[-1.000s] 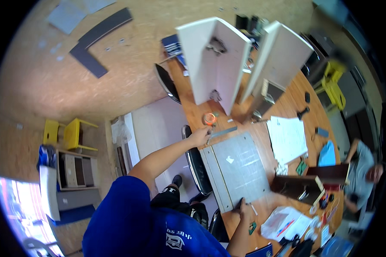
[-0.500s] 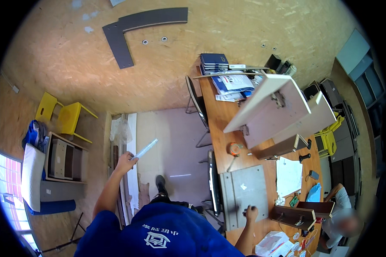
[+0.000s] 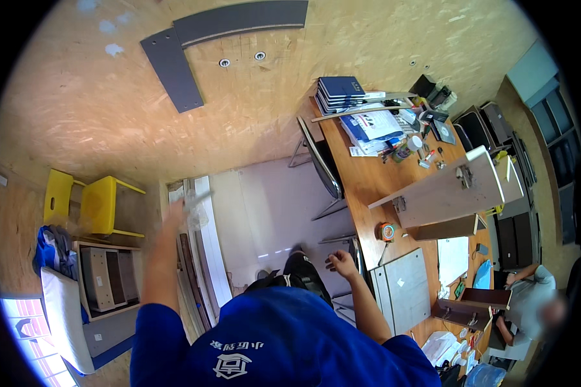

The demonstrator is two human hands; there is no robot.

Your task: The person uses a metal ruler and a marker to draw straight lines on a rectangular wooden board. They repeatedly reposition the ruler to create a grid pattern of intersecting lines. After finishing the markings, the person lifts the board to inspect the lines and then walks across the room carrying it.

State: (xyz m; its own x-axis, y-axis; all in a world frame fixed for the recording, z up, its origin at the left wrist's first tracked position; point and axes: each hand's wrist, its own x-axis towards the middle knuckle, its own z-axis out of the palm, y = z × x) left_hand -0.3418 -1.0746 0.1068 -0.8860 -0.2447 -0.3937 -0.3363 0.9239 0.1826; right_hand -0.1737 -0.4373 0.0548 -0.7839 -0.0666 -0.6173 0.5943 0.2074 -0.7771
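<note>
The hands are well apart. The left hand [image 3: 174, 211], blurred, is raised out to the left and grips a pale slim strip [image 3: 197, 200] whose long axis runs up toward the right. The right hand [image 3: 342, 263] hangs half open and empty just beside the counter [image 3: 368, 187] edge, near the grey panel [image 3: 403, 297]. Farther along the counter stands a propped wooden board [image 3: 448, 190]; beyond it lies a stack of dark blue folders [image 3: 341, 93].

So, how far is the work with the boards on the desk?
Done: pale boards stand joined on the desk. In hand: the left hand holds a blurred pale strip, away from the desk; the right hand is open. Left: the grey panel lies flat, unattached.
</note>
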